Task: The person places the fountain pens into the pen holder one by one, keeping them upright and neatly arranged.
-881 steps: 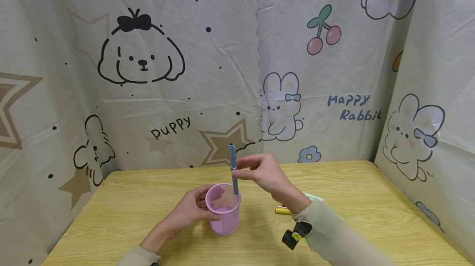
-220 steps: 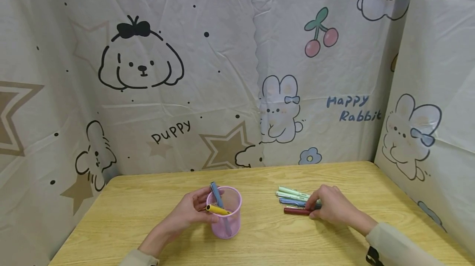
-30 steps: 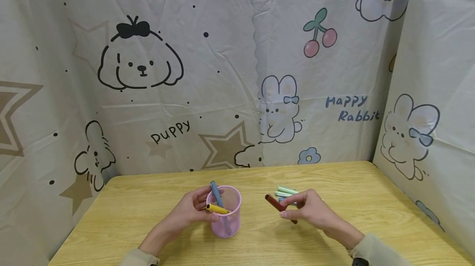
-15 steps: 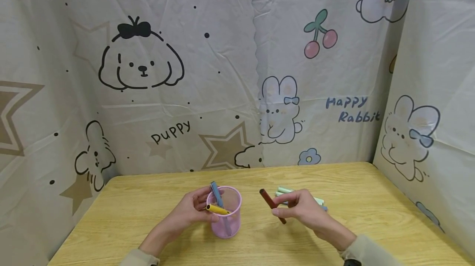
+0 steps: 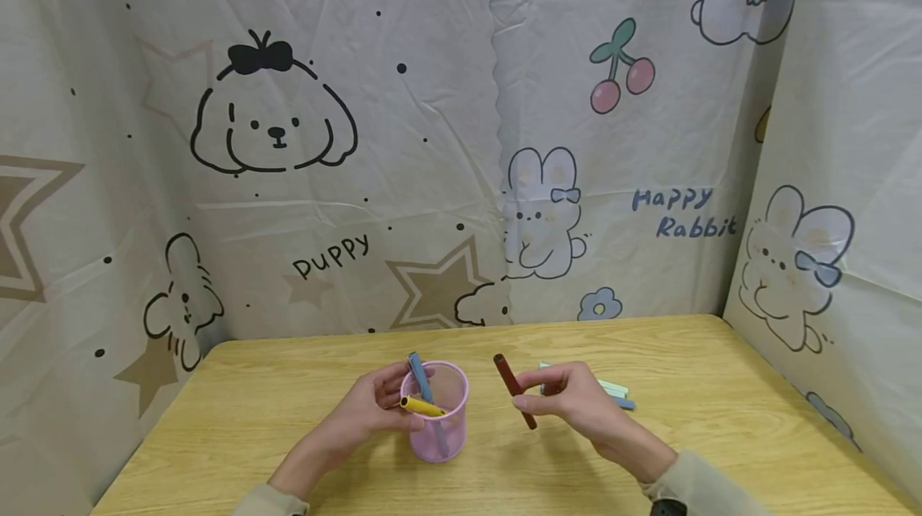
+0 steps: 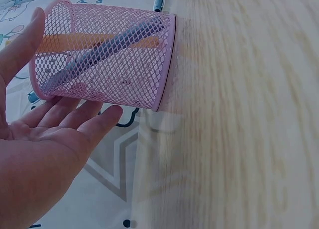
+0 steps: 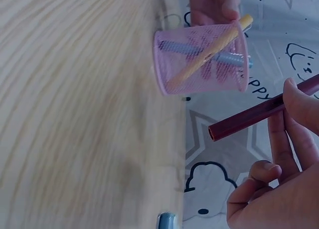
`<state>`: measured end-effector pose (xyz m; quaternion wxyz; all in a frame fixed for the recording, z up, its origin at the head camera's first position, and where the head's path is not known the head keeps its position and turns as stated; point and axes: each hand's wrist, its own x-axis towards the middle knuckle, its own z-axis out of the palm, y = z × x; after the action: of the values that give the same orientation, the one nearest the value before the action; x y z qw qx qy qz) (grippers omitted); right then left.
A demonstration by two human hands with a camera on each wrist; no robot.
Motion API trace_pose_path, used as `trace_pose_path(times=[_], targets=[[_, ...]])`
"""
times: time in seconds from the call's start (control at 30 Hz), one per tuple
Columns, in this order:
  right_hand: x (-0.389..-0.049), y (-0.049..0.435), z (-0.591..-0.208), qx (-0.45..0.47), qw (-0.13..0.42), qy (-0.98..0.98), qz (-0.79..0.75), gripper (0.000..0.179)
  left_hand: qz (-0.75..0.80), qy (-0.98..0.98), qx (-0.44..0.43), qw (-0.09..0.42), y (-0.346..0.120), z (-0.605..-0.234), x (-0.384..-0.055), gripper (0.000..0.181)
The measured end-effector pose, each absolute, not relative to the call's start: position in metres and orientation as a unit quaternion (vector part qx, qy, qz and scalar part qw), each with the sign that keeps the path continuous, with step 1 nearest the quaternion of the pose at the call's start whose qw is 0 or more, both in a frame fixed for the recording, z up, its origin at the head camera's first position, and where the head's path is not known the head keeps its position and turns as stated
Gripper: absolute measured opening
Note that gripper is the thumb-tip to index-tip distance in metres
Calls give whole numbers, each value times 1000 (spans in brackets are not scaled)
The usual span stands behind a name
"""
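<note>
My left hand [image 5: 367,404] grips a pink mesh pen cup [image 5: 452,438] from its left side, thumb in front and fingers behind. The cup stands upright on the table. Inside it lean a blue pen [image 5: 418,374] and a yellow pen [image 5: 423,406], both sticking out past the rim. To the right of the cup, my right hand [image 5: 576,400] pinches a dark red pen [image 5: 507,374] between thumb and fingers. That pen is tilted, held in the air and apart from the cup; the right wrist view shows its hollow-looking end [image 7: 215,132].
Behind the right hand lie light green pens [image 5: 612,389] and a blue pen [image 5: 625,403], partly hidden by it. The wooden table [image 5: 324,484] ends at a printed cloth backdrop [image 5: 432,180] at the back and sides.
Long before, the right hand held a blue pen over the cup. It later reached among the pens, then lifted the dark red one. Lately it moved left, the pen turning steeper. Left hand stayed put.
</note>
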<state>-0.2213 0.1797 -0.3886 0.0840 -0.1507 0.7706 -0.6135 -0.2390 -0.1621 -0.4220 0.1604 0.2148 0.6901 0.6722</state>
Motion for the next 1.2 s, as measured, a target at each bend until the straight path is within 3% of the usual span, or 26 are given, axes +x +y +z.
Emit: trace_pose_path(times=[1.2], targets=[[-236,127,-354,-190,68,738,-644,30,675,685,223,158,-160,-419,-237,88]])
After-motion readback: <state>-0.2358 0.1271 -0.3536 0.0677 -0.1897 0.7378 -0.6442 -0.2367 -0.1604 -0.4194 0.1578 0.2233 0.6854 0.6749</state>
